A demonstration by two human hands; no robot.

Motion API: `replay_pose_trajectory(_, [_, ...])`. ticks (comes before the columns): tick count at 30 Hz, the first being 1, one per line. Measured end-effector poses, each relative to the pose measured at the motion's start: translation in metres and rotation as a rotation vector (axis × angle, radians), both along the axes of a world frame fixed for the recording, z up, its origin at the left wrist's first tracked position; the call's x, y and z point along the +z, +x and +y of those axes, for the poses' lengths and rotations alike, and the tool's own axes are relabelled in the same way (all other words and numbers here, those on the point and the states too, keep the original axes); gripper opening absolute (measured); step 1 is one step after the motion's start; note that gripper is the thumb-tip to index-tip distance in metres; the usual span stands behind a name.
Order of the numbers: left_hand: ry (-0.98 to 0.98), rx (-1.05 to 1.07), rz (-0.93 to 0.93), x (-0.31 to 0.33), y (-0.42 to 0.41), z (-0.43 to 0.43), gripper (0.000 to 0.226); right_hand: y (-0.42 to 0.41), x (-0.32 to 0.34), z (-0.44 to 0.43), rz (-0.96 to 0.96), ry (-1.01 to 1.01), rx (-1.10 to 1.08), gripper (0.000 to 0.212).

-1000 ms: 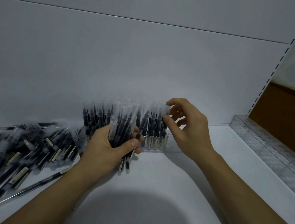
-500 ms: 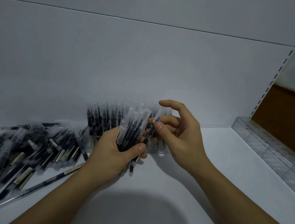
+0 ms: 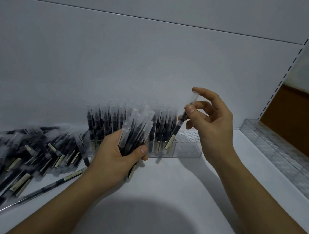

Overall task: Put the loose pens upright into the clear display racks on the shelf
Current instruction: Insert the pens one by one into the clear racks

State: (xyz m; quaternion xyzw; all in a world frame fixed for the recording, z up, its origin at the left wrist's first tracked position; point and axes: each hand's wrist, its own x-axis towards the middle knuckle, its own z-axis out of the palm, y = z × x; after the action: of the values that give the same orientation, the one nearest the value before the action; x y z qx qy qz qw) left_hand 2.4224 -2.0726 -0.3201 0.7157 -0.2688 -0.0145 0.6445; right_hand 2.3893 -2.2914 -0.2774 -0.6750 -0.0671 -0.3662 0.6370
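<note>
We look down at a white shelf (image 3: 162, 200) with a pale back panel (image 3: 136, 60) rising behind it and a slotted upright (image 3: 293, 59) at its right edge, a brown wall (image 3: 297, 124) showing past that. Along the right side of the shelf runs a long row of clear racks (image 3: 276, 157), and we see no pens in their holes. On the left a broad heap of loose pens (image 3: 27, 153) lies flat, dark barrels crossed over one another, pale labels showing here and there. Against the back panel, between our two hands, stands a smaller clear rack (image 3: 188, 147). Most of it is filled with upright pens (image 3: 103, 122), caps up, while the holes at its right end are bare.

Our left hand (image 3: 113, 161) is clenched round a bundle of pens (image 3: 136, 132), thumb across the front, caps fanning upward just before the rack. Our right hand (image 3: 212, 125) is raised beside the rack's right end and pinches a single pen (image 3: 176, 129) between thumb and fingertips near its clear cap, the other fingers loosely spread. That pen hangs tilted, cap high, with its labelled lower end at the edge of the filled rows; we cannot tell whether it sits in a hole
</note>
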Motion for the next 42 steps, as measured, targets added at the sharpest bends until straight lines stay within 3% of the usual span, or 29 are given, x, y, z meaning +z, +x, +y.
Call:
replay_pose_trajectory(14, [-0.121, -0.016, 0.129, 0.007, -0.007, -0.002, 0.018, 0.003, 0.002, -0.027, -0.069, -0.083, -0.353, 0.034])
replay_pose_trajectory(24, [-0.109, 0.008, 0.164, 0.008, -0.007, -0.004, 0.012, 0.016, -0.009, -0.027, -0.019, -0.189, -0.331, 0.035])
replay_pose_trajectory(34, [-0.130, 0.023, 0.162, 0.006, -0.007, -0.006, 0.010, 0.030, -0.017, -0.020, 0.043, -0.496, -0.250, 0.036])
replay_pose_trajectory(42, [-0.162, 0.018, 0.172, 0.004, -0.006, -0.007, 0.011, 0.033, -0.019, -0.023, 0.047, -0.529, -0.274, 0.035])
